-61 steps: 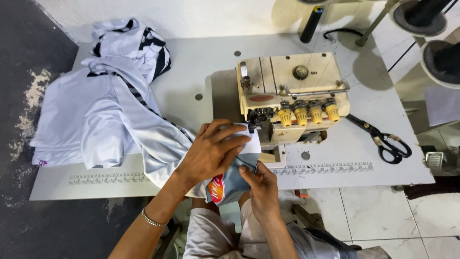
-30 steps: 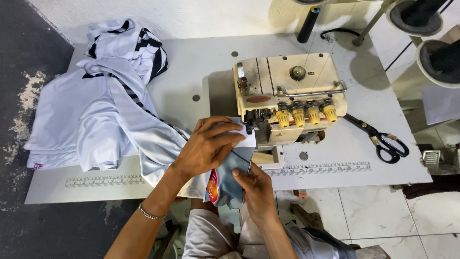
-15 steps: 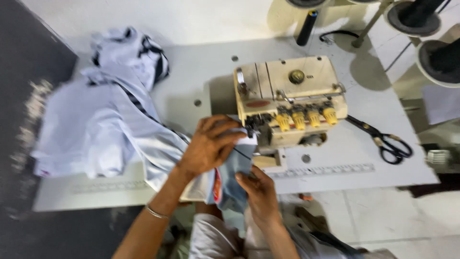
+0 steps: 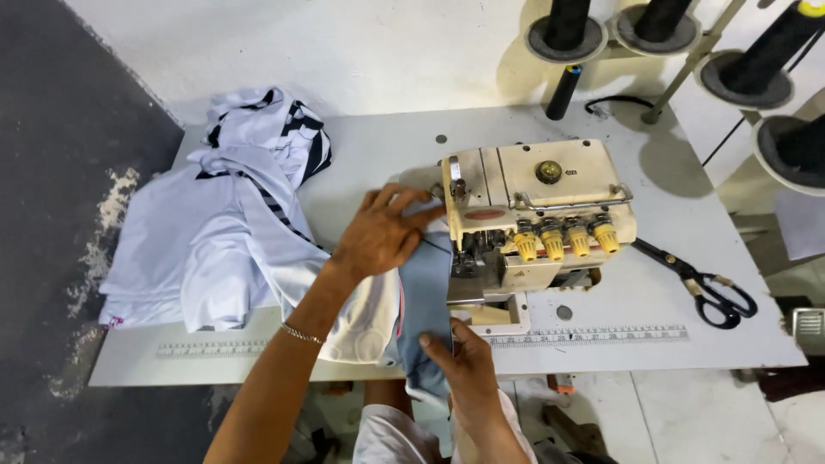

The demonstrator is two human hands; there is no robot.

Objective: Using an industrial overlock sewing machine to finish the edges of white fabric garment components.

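Note:
My left hand [image 4: 382, 232] lies flat on a pale blue fabric piece [image 4: 425, 296], pressing it against the left side of the cream overlock sewing machine [image 4: 533, 215]. My right hand [image 4: 464, 365] pinches the near end of the same fabric at the table's front edge. The fabric runs from my lap up to the machine's presser foot [image 4: 468, 262]. A white garment part [image 4: 365, 322] lies under my left wrist.
A heap of white and light blue garments with dark stripes [image 4: 223, 223] covers the table's left part. Black scissors [image 4: 709, 288] lie right of the machine. Dark thread cones [image 4: 567, 21] stand at the back. A ruler strip [image 4: 593, 333] runs along the front edge.
Both hands have moved the fabric up from the table's front edge to the machine's foot. My left hand went from gripping the bundle to lying flat beside the machine.

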